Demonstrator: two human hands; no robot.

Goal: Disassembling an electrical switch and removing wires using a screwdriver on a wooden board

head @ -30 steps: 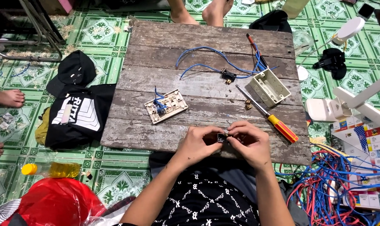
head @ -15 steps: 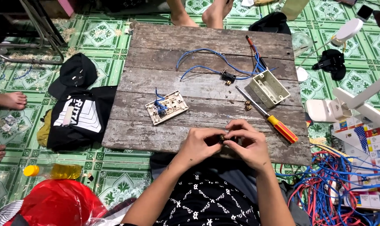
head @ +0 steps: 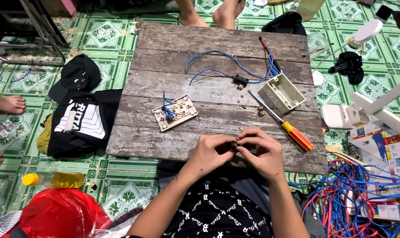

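Pinching a small dark part [head: 233, 146], left hand [head: 208, 154] and right hand [head: 261, 152].

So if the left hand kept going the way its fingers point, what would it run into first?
The left hand points to the right, straight at the small dark part pinched between both hands, which it already touches. Right behind that come the fingers of the right hand. Nothing else lies between them.

A small dark part [head: 232, 146], with what looks like a brassy bit, sits pinched between the fingers [head: 243, 150] of both hands, mostly hidden by them, so its exact shape cannot be told.
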